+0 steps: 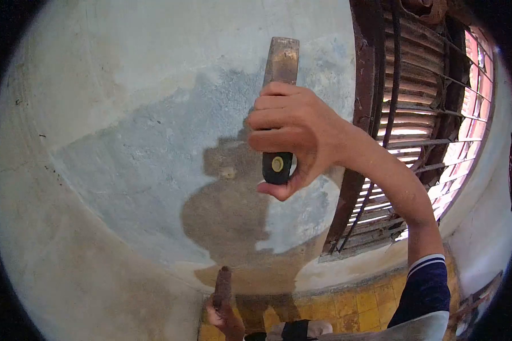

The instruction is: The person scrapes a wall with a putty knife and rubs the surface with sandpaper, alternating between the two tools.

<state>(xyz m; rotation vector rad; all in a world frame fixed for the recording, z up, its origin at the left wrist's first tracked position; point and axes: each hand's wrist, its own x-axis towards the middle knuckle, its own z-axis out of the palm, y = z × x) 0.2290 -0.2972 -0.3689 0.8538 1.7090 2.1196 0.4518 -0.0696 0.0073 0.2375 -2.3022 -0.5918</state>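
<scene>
My right hand (296, 125) is raised in front of the wall, its fingers wrapped round a scraper (284, 59). The scraper's worn metal blade points up over the wall, and its black handle end with a yellow spot sticks out below my fingers. Low down, my left hand (228, 321) is closed on a brown bar-shaped tool (223, 288) that stands roughly upright; its exact kind does not show. Behind both hands, the wall (153, 153) has a large bare grey-blue patch bordered by paler coating.
A barred window (415, 108) with rusty slats and a dark wooden frame stands close to my right forearm. Yellow floor tiles (347, 307) lie below the wall. A shadow (227, 216) of head and arm falls on the grey patch.
</scene>
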